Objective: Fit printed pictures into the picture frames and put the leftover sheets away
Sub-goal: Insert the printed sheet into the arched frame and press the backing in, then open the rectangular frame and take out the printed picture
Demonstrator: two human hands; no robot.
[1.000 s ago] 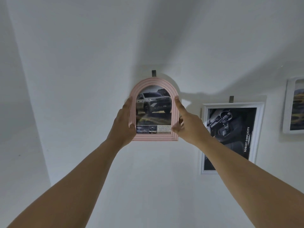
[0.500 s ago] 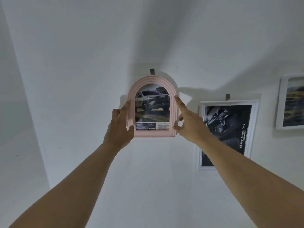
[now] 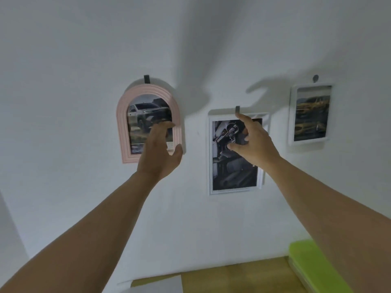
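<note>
The white wall (image 3: 63, 102) fills most of the view, bare to the left of the frames and below them, down to the wooden table (image 3: 243, 273) along the near bottom edge. Three frames hang in a row, apart from one another. The tall white frame (image 3: 210, 155) in the middle is the largest, with its long axis vertical, a dark print upright in it and a dark hook (image 3: 237, 109) at its top edge. Left of it hangs the pink arched frame (image 3: 124, 132), arch up, long axis vertical, holding a car print. The small white frame (image 3: 291, 115) hangs upright at the right. A green flat object (image 3: 313, 263) lies on the table at the right, a grey sheet (image 3: 160, 285) at the bottom edge. The left hand (image 3: 157, 153) is in front of the pink frame's lower right side, fingers loosely spread, holding nothing; the right hand (image 3: 254, 142) — spread, empty — covers the tall frame's upper part. Whether either touches a frame cannot be told
</note>
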